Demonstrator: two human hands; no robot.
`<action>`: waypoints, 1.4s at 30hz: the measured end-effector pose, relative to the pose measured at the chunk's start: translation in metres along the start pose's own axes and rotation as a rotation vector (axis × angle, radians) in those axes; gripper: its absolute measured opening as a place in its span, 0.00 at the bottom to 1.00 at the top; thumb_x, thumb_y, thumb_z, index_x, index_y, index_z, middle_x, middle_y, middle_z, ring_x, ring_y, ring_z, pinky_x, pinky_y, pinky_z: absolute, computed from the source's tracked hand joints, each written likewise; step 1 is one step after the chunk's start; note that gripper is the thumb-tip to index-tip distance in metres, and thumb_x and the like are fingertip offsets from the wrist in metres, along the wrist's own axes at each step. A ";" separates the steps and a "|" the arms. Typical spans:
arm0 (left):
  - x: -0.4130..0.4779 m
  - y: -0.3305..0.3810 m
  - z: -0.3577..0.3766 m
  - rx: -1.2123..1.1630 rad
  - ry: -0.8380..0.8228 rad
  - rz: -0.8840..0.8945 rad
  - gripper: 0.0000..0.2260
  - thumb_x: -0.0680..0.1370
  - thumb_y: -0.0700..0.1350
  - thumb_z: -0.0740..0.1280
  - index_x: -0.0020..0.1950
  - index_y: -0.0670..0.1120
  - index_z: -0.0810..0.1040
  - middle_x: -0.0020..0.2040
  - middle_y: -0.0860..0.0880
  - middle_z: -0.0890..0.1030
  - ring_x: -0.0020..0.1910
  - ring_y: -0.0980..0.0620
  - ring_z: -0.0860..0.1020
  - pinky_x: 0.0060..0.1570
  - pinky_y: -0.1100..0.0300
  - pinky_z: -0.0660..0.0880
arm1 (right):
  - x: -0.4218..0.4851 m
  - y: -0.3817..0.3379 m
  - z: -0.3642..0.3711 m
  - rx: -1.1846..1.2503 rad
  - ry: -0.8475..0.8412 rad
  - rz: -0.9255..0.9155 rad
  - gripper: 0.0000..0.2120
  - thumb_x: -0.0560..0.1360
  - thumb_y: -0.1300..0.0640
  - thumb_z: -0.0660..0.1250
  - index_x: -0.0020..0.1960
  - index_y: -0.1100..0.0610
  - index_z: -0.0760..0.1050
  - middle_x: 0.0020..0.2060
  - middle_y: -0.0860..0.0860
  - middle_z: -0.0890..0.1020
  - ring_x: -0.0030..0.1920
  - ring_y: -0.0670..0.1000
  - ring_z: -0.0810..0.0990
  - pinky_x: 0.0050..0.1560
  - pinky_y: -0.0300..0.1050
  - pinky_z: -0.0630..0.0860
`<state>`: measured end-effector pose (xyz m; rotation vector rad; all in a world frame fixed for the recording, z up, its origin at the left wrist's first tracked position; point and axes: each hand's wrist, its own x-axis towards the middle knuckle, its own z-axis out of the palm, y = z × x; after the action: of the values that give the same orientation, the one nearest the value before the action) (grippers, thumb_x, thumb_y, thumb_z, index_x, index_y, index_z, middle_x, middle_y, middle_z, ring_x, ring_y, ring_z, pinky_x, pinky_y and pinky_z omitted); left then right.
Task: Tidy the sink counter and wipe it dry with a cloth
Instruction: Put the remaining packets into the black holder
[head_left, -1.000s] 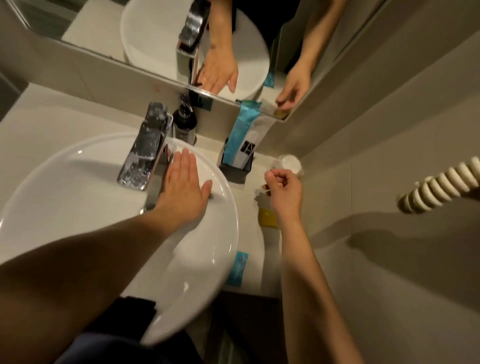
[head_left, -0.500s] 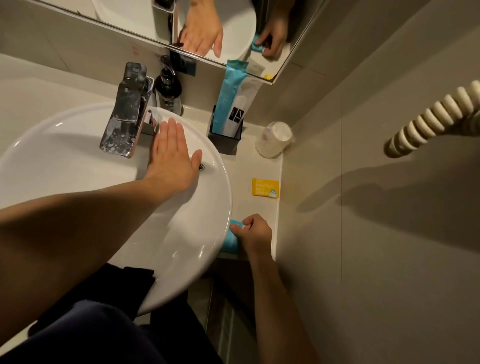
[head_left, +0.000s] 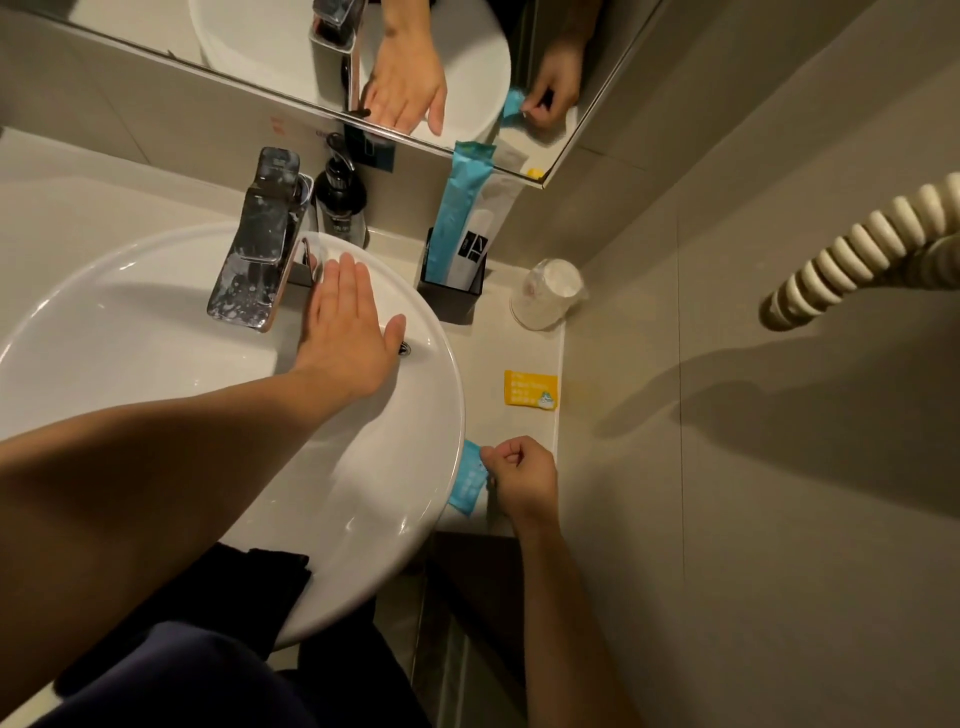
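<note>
Small flat blue foil sachet (head_left: 469, 483) lay at the front edge of the beige counter (head_left: 524, 343), tucked against the rim of the white round basin (head_left: 156, 291). Judged light, thin, floppy and slick; best taken by its free right edge. Right hand (head_left: 522, 480) was curled, fingertips pinching that edge. Left hand (head_left: 348, 332) lay flat, fingers together, on the basin rim. Versus half a second earlier, the right hand's grip looked firmer and the sachet slightly tilted; the yellow sachet (head_left: 531, 388) was unmoved.

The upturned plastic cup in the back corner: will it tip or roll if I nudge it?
The plastic cup looks thin and empty, so probably very light. It sits tilted against the wall, so a nudge may well topple it. Its round, tapered body would likely roll in a curve along the counter.
</note>
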<state>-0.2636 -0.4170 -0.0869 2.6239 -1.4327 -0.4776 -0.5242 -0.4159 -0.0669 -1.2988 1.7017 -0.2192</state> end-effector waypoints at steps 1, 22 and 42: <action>0.000 0.000 0.000 -0.001 0.001 0.001 0.36 0.83 0.62 0.45 0.81 0.39 0.40 0.83 0.39 0.41 0.82 0.41 0.39 0.80 0.45 0.41 | -0.001 -0.006 -0.005 0.047 0.009 -0.004 0.10 0.78 0.56 0.72 0.46 0.62 0.76 0.39 0.53 0.80 0.43 0.51 0.82 0.39 0.43 0.82; -0.003 0.004 -0.007 -0.073 -0.002 -0.005 0.36 0.83 0.62 0.45 0.81 0.40 0.37 0.82 0.41 0.37 0.81 0.44 0.36 0.79 0.48 0.38 | 0.081 -0.214 0.004 0.063 0.063 -0.622 0.05 0.78 0.58 0.70 0.43 0.56 0.80 0.40 0.54 0.83 0.40 0.48 0.79 0.44 0.45 0.79; -0.004 0.003 -0.003 -0.098 0.063 0.012 0.36 0.83 0.62 0.45 0.81 0.41 0.38 0.83 0.42 0.39 0.81 0.45 0.36 0.77 0.49 0.36 | 0.105 -0.219 0.042 -0.407 0.065 -0.441 0.07 0.80 0.56 0.69 0.45 0.58 0.81 0.53 0.56 0.85 0.53 0.56 0.84 0.41 0.44 0.75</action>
<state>-0.2669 -0.4151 -0.0830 2.5293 -1.3689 -0.4477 -0.3481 -0.5784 -0.0110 -1.9876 1.5415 -0.1756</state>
